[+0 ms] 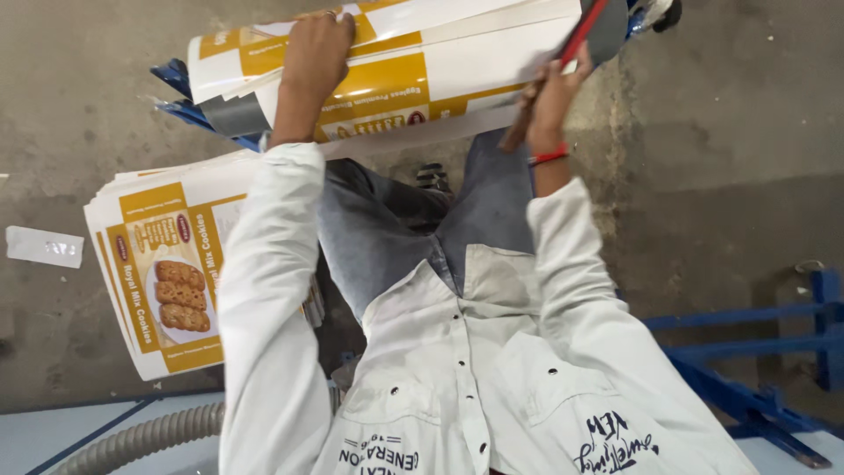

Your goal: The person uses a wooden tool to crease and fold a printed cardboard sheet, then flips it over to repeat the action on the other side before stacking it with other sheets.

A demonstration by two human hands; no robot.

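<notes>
Left hand (315, 48) is clamped over the upper edge of a bundle of flat printed carton sheets (396, 75), fingers curled over the far side, thumb side toward me; the hold is firm on the sheets. Right hand (556, 98) sits at the bundle's right end, closed around a red-handled tool (582, 35) that lies against the sheets; I cannot tell what sort of tool, since its end is hidden by the edge of the bundle. A red thread band (549, 157) circles that wrist. The bundle, white and mustard yellow with a grey underside showing at the left corner, is held up off the floor, tilted slightly, above the person's knees and over a blue metal frame (180, 92). I see grey trousers and a white button shirt below the arms. To the left, a second stack of the same sheets (163, 273) lies flat on the concrete floor (721, 176), biscuit picture facing up. A scrap of white paper (44, 246) lies further left. Ribbed grey hose (149, 437) at bottom left; more blue framing (747, 352) at right.
</notes>
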